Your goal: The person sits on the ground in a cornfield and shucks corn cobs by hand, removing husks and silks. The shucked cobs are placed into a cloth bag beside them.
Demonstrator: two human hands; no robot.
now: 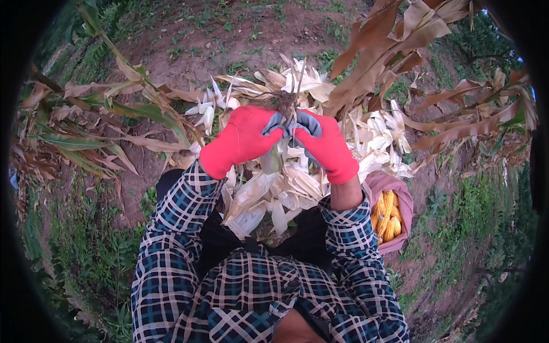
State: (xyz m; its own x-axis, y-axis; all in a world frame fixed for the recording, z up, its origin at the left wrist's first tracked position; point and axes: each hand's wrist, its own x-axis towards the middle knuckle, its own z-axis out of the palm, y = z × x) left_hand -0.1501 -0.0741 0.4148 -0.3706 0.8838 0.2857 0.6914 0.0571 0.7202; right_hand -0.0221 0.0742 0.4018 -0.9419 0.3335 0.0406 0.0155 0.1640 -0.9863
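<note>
My left hand (241,139) and my right hand (330,147), both in red gloves with grey palms, meet in front of me. Their fingers are closed around an ear of corn (271,162), whose pale green husk shows below the left thumb. A dark, dry tuft sticks up above the fingertips, apparently its silk. The gloves hide most of the ear, so I cannot tell how far its husk is parted. Under and beyond both hands lies a heap of pale, dry corn husks (297,182), reaching to my lap.
To my right, a pink sack (404,212) stands open with several bare yellow corn cobs (389,217) inside. Dry corn stalks with leaves lean in at the left (146,108) and upper right (394,34). Brown soil with low green weeds (80,246) surrounds me.
</note>
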